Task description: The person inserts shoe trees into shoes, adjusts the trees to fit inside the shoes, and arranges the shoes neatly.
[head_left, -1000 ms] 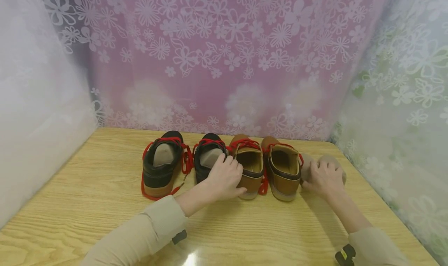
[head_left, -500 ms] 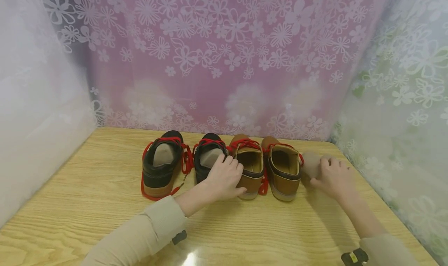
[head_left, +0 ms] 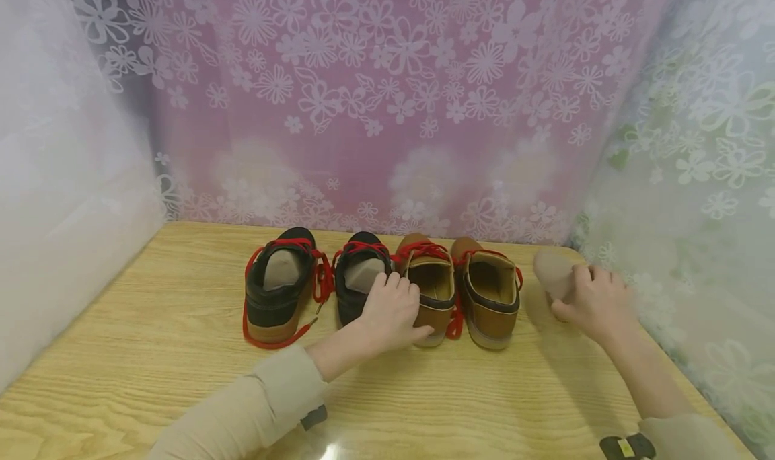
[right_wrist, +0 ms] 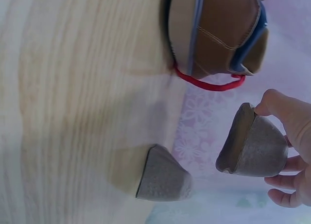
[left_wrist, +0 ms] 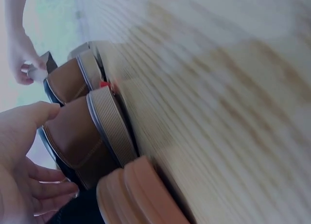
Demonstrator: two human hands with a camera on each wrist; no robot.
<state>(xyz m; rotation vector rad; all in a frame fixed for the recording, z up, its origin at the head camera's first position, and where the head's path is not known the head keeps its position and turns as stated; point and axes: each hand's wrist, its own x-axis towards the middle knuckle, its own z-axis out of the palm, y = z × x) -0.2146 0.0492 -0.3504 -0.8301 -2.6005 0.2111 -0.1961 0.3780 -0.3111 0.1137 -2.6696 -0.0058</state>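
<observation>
My right hand (head_left: 599,302) pinches a grey-beige, toe-shaped shoe insert (right_wrist: 265,148) between thumb and fingers, raised off the table in the right wrist view. A matching second insert (right_wrist: 165,178) stands on the table beside it; in the head view the hand hides that one. With loosely bent fingers, my left hand (head_left: 390,312) hovers close at the heels of the right black shoe (head_left: 351,305) and the left brown shoe (head_left: 430,322). Its thumb reaches across the brown heel. The left black shoe (head_left: 275,312) and right brown shoe (head_left: 490,322) complete the row.
Both black shoes have inserts like these inside, while the brown shoes show bare insoles. Red laces (head_left: 323,282) trail between the shoes onto the wooden table (head_left: 454,406). A pink floral curtain (head_left: 375,110) hangs behind, with pale sheets (head_left: 696,177) at the sides.
My right hand has moved right, away from the brown shoe, and lifted one insert from where the two lay together. The left hand has stayed nearly still.
</observation>
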